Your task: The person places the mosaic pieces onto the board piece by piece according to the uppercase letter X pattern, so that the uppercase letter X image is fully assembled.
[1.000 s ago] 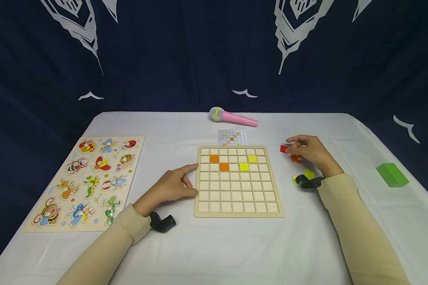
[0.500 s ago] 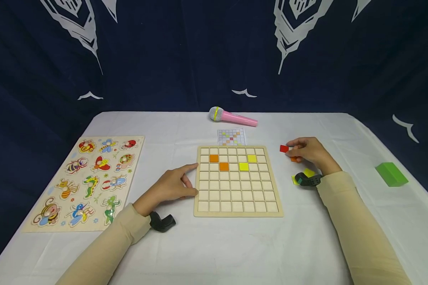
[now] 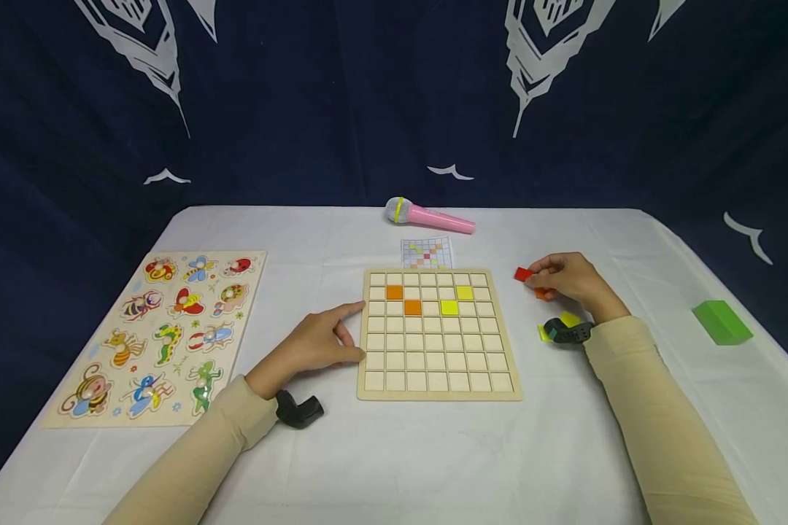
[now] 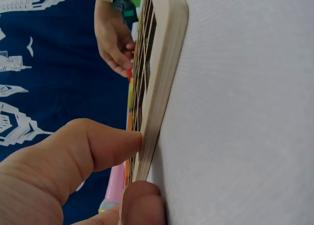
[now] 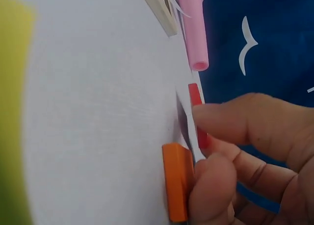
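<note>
A wooden grid board lies mid-table, with two orange and two yellow tiles in its cells. My left hand rests at its left edge, thumb and index finger spread apart and touching the rim; the left wrist view shows the thumb against the board's side. To the right of the board, my right hand pinches a red square tile at its near side. Just under those fingers sits an orange tile, partly covered in the head view. Yellow tiles lie near the right wrist, partly hidden by the wrist camera.
Behind the board are a printed pattern card, partly covered by it, and a pink toy microphone. An insect puzzle board lies at the left. A green block stands at the far right.
The right hand has shifted slightly nearer, and its index finger has drawn back from over the red tile. The red tile has turned a little. The left hand and grid board stay put.
</note>
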A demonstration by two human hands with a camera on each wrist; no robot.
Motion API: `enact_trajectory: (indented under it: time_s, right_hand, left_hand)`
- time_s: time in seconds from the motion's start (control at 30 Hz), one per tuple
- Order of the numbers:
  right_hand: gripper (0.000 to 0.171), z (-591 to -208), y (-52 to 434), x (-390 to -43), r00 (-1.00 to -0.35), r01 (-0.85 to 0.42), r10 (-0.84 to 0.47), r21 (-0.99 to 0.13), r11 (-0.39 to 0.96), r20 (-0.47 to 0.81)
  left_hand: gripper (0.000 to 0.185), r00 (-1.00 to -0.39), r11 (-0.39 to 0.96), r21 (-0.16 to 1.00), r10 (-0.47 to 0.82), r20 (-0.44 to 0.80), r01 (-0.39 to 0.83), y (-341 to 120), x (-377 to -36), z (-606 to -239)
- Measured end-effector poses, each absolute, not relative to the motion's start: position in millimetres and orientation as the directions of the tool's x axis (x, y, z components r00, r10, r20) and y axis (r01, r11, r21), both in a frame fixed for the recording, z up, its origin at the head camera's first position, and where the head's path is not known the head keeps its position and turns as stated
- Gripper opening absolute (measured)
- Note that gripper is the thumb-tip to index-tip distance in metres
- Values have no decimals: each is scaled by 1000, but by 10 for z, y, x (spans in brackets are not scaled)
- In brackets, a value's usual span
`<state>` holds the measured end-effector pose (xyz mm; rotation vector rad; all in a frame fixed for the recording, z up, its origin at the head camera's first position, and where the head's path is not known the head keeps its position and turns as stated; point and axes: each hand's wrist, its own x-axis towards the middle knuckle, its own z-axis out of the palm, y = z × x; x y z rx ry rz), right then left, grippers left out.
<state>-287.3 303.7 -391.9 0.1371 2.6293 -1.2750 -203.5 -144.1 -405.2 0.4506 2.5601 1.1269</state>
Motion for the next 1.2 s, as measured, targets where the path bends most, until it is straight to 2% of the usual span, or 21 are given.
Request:
enact_trajectory:
  time_s: [0.2, 0.77, 1.2]
  right_hand:
    - [43, -3853, 3011, -2851, -975, 161, -24, -773, 613, -222]
    - [43, -3688, 2786, -2757, -980, 17, -144, -782, 623, -135]
    - [36, -3640, 2579, -2703, -969, -3, -203, -812, 584, -142]
  left_hand:
    - [88, -905, 643, 749, 399, -148, 162, -1438, -2033, -4059]
    - [88, -905, 642, 751, 397, -153, 155, -1436, -2037, -4058]
    - [88, -903, 646, 746, 401, -150, 163, -1448, -2044, -4062]
